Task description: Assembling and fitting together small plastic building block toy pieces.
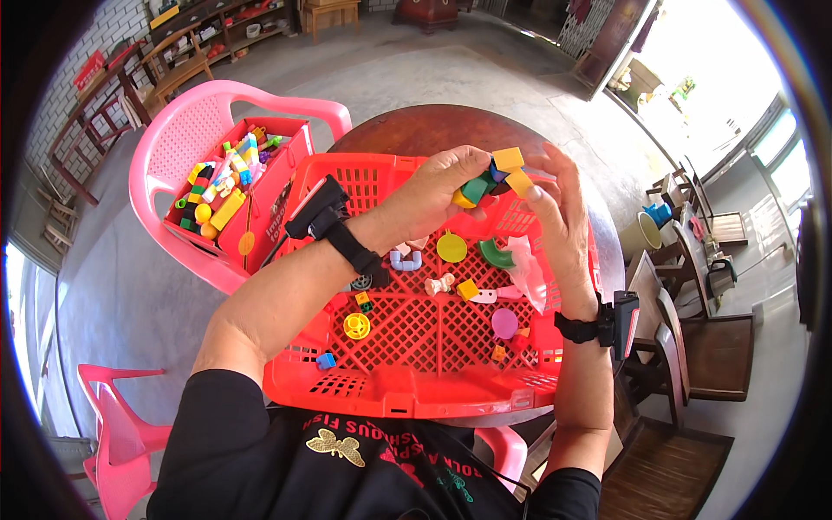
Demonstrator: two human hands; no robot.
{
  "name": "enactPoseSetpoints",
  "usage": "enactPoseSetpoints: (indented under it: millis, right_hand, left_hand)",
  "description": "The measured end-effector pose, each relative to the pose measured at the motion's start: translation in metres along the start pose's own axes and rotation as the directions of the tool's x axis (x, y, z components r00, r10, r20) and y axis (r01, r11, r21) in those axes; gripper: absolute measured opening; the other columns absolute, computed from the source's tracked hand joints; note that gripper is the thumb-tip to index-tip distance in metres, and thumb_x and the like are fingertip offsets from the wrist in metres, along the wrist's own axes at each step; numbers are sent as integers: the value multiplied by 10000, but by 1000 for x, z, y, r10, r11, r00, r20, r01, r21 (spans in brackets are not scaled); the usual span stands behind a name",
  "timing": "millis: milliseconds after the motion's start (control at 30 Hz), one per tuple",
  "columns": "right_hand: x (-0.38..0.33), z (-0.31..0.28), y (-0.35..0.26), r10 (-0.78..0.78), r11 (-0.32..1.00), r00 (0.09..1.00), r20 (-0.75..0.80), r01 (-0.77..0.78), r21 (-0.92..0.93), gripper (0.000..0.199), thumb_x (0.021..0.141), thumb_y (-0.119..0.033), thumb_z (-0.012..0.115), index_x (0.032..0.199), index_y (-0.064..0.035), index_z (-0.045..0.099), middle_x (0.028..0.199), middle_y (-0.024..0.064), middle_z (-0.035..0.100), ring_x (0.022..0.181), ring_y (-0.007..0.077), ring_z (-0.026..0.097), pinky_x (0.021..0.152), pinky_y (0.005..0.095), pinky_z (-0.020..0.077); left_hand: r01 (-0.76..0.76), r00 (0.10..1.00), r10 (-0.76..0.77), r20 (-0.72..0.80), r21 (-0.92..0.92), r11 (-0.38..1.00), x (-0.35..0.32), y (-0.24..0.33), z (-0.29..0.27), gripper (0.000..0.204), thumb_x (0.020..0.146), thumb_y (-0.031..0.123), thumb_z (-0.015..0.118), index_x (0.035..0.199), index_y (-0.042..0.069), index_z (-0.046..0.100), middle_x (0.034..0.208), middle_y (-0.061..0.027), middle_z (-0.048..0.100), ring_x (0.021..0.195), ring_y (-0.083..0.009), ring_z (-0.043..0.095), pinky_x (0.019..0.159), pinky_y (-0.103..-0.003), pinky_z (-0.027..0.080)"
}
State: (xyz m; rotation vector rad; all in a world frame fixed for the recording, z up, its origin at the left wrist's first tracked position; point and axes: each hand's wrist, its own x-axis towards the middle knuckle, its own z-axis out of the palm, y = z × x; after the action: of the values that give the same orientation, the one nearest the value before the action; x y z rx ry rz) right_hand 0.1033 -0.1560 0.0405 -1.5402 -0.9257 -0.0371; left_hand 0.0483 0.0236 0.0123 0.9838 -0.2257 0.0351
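Note:
Above a red plastic basket point(407, 400), my left hand point(444, 186) is closed around a small cluster of toy building blocks point(477, 187) in green, blue and yellow. A yellow block point(508, 159) tops the cluster, and a second yellow one sits just below it. My right hand point(559, 212) curls round the cluster's right side, with its thumb at the lower yellow block and its fingertips close to the upper one. How firmly these fingers press is partly hidden. Beneath lie a yellow-green disc point(451, 247), a green curved piece point(497, 255) and a loose yellow block point(468, 289).
The basket stands on a round brown table point(416, 126). To the left, a pink plastic chair point(178, 134) carries a red box point(299, 139) full of toy pieces. Clear plastic wrap point(525, 273) and a purple disc point(503, 324) lie in the basket. Wooden chairs point(715, 355) stand at right.

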Motion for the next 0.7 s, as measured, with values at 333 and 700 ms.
enactPoseSetpoints:
  millis: [333, 700]
  right_hand:
    - [0, -5, -4, 253, 967, 947, 199, -254, -23, 302, 944, -258, 503, 1129, -22, 541, 842, 44, 597, 701, 81, 551, 597, 230, 443]
    - [4, -11, -5, 154, 986, 947, 281, -164, 10, 271, 939, -167, 513, 1183, -51, 498, 952, 41, 581, 878, 88, 541, 735, 229, 462]
  left_hand:
    - [-208, 978, 174, 114, 524, 826, 3, -6, -1, 342, 935, 311, 546, 1128, 31, 508, 1009, -12, 547, 911, -73, 517, 832, -251, 438]
    - [-237, 967, 165, 195, 440, 866, 0, -3, -3, 380, 862, 142, 650, 1192, 69, 479, 975, -17, 521, 862, -80, 537, 668, -224, 480]
